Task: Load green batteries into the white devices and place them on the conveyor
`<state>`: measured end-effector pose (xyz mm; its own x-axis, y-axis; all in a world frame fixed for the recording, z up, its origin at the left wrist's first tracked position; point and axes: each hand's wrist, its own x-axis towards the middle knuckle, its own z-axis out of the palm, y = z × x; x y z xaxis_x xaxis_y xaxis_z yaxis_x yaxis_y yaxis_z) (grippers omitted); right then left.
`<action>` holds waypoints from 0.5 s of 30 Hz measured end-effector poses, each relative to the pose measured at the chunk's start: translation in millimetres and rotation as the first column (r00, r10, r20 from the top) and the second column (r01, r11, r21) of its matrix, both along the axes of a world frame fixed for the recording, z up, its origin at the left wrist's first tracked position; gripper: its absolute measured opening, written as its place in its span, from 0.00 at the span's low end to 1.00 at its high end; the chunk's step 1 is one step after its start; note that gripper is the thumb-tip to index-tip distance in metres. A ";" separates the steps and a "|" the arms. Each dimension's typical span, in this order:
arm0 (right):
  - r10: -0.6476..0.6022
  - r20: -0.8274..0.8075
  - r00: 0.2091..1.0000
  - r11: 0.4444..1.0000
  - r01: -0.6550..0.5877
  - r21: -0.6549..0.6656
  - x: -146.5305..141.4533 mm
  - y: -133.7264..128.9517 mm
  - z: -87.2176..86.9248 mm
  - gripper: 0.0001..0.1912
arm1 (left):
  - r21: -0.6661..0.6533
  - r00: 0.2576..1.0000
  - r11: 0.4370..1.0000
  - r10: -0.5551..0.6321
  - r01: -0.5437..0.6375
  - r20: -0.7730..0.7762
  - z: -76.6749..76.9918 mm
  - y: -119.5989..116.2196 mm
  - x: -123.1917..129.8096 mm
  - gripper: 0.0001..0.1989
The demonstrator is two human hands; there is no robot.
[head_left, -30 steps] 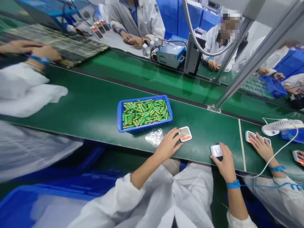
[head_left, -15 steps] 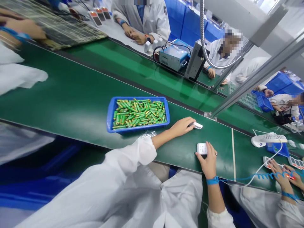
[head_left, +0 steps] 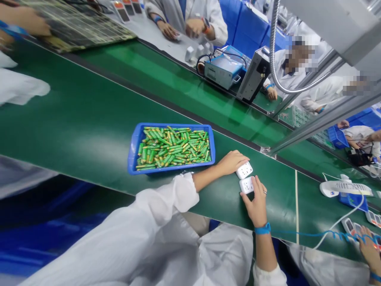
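Left hand (head_left: pixel 233 162) has just turned its unit over: a moment ago the grey window and orange strip faced up, then the unit stood tilted on edge; now the upper white unit (head_left: pixel 245 171) shows a plain white face with small dark marks. The gap between the two units has also closed. The lower white unit (head_left: pixel 246 186) shows a similar marked face, so the pair now appears to be oriented alike, which probably suits handling them together.

Positions: both units on the green work surface (head_left: pixel 89 107), in front of the person, the upper one just beyond the lower. Edges very near; whether they touch, cannot tell.

Hands: separate from each other, one per unit. Left reaches across from the side, fingertips over the upper unit's near-left corner; thumb hidden, so firmness of hold cannot be told. Right hand (head_left: pixel 257 198) holds the lower unit between thumb at its lower left and fingers along its right; blue wristband (head_left: pixel 263 228) on that wrist.

Around: blue bin (head_left: pixel 132 151) of green battery-like cells (head_left: pixel 175 147) to the left, beyond the left forearm. A co-worker's hand (head_left: pixel 369 246) lies well apart, past the pale line (head_left: pixel 297 206).
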<state>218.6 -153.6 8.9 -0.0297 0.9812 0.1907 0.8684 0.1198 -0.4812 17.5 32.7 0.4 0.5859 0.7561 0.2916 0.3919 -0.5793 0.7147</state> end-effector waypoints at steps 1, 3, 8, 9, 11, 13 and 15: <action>0.009 0.005 1.000 1.000 -0.009 -0.001 1.2 3.1 0.6 0.37 | 0.007 1.000 1.000 -0.005 0.005 -0.017 0.0 -3.4 -0.5 0.21; -0.001 0.014 1.000 1.000 0.001 -0.001 2.5 8.3 1.6 0.38 | 0.031 0.999 0.999 -0.036 0.037 -0.034 0.3 -12.1 -1.1 0.24; -0.067 -0.118 0.991 0.990 0.051 -0.134 16.4 15.2 19.4 0.46 | 0.214 0.982 0.962 -0.143 0.168 -0.127 -0.8 -29.6 0.2 0.36; -0.101 -0.164 0.981 0.983 0.072 -0.172 21.8 17.3 27.9 0.47 | 0.235 0.980 0.957 -0.141 0.172 -0.142 -1.0 -31.2 0.8 0.35; -0.224 -0.194 0.955 0.962 0.185 -0.200 29.6 25.6 49.1 0.44 | 0.262 0.978 0.949 -0.137 0.175 -0.156 -1.2 -32.5 2.2 0.32; -0.318 -0.173 0.932 0.942 0.290 -0.171 25.2 40.6 72.3 0.39 | 0.274 0.975 0.942 -0.156 0.195 -0.155 -1.7 -32.0 4.1 0.30; -0.254 -0.197 0.947 0.962 0.227 -0.150 1.9 61.7 92.6 0.34 | 0.270 0.966 0.931 -0.208 0.244 -0.155 -3.0 -30.8 6.8 0.29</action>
<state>220.5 -91.9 101.5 0.2376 0.9704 0.0435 0.7399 -0.1517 -0.6554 24.3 1.9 -2.7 0.7762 0.4948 0.3908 0.2997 -0.8348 0.4617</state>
